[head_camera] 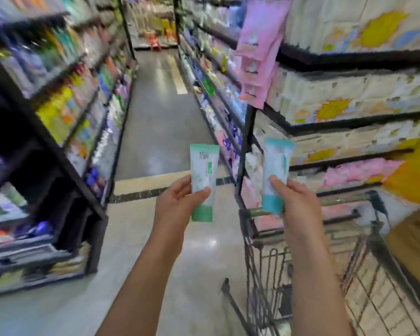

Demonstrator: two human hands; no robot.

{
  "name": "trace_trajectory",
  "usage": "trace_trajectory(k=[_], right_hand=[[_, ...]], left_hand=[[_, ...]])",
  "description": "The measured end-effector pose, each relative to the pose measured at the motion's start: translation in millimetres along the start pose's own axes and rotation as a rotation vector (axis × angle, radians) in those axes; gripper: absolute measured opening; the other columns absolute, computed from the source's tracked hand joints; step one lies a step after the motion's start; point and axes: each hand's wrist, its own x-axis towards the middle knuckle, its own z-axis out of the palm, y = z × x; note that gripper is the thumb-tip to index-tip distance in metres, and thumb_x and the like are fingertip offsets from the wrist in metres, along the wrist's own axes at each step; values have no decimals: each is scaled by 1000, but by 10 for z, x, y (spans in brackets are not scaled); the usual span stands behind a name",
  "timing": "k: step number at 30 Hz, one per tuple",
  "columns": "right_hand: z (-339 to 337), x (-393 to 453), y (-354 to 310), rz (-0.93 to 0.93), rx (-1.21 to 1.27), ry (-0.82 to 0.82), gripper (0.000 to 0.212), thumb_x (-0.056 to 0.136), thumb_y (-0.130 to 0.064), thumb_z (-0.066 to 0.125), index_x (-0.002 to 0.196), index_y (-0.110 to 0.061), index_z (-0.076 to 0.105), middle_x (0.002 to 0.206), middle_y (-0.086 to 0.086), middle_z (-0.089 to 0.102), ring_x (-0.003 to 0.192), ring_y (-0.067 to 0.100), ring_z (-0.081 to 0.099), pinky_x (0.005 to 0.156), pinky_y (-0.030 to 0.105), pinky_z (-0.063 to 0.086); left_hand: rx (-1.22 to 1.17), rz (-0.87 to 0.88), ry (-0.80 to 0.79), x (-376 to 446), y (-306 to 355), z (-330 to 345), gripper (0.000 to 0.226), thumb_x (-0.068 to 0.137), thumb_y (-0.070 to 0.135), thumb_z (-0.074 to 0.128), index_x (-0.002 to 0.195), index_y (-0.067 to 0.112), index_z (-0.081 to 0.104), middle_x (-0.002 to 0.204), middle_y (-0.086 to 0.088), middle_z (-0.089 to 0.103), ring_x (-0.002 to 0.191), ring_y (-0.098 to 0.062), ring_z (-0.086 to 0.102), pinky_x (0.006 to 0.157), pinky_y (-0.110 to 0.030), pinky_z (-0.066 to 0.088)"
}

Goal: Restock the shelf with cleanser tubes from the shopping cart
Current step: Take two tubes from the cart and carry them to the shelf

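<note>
My left hand (pixel 177 202) holds a green-and-white cleanser tube (pixel 203 169) upright in front of me, thumb across its lower front. My right hand (pixel 294 202) grips a teal-and-white cleanser tube (pixel 277 163) the same way, cap end down. Both tubes are raised over the aisle floor, about a hand's width apart. The wire shopping cart (pixel 308 270) stands below my right arm at the lower right; its contents are too blurred to tell. The picture is smeared by motion.
Dark shelving (pixel 66 151) full of colourful bottles lines the left of the aisle. Shelves (pixel 337 122) of pale packets line the right, with pink packs (pixel 260 49) hanging from above. A person in a yellow top (pixel 415 170) stands at the right edge. The grey floor (pixel 160 122) runs ahead.
</note>
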Motion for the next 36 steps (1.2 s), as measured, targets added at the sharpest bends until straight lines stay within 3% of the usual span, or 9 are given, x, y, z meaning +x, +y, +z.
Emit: trace_trajectory(k=[6,11,13,17,20,22,28,32,36], right_hand=[[1519,-743,387,9,-50,-268,24,79,-18,81,99,-7,75,93,11,76,81,23,66,77,39,51],[2789,-1598,737,18,-102,-454,23,84,-13,76,105,-5,73,89,5,77,73,14,68,65,24,55],[3241,-1909,864,15,-121,-517,22,84,-13,76,105,-9,73,86,-1,77,71,10,69,62,19,54],[4011,-2469,1121,72,-142,-649,22,85,-14,75,107,-12,73,90,1,78,71,9,68,64,22,53],[4547,-2792,1321,104,-151,-723,23,85,-13,75,108,-9,72,86,0,76,64,6,66,58,17,50],[4908,-2985,1467,126,-170,-783,24,85,-13,76,108,-8,72,86,0,76,63,6,67,55,17,49],[5850,-3418,1977,213,-211,-941,25,85,-17,76,110,-17,71,96,-1,78,80,12,72,61,22,54],[6520,-3575,2320,266,-208,-1032,29,86,-18,76,114,-14,70,102,0,77,92,18,74,70,29,56],[7264,-3660,2616,327,-222,-1112,32,85,-20,76,115,-15,69,102,-1,77,88,16,74,68,29,55]], left_hand=[[-80,124,185,-168,384,-1476,48,80,3,76,126,10,64,109,-5,76,100,-24,72,84,-37,56],[-148,174,316,-429,677,-2872,40,82,1,74,120,8,67,109,-9,75,106,-32,70,95,-48,54],[-155,190,385,-553,774,-3409,37,82,1,73,117,11,68,107,-7,76,106,-29,70,93,-45,55],[-173,226,490,-873,936,-4337,33,85,2,72,115,15,69,104,-2,77,95,-20,73,79,-33,60],[-207,238,604,-1058,1034,-4918,30,83,1,73,105,22,70,101,-1,77,92,-18,73,82,-35,58],[-228,248,686,-1151,1076,-5307,35,82,1,74,111,19,67,104,-2,77,95,-20,73,80,-33,57],[-216,217,854,-1224,1134,-6373,50,79,7,77,126,17,61,112,-3,74,101,-23,72,79,-36,55],[-191,231,921,-1067,1244,-6997,47,80,5,76,123,18,62,110,-3,75,99,-23,72,75,-32,53],[-147,207,963,-837,1465,-7586,46,80,2,76,122,17,64,101,-5,77,89,-23,73,71,-31,53]])
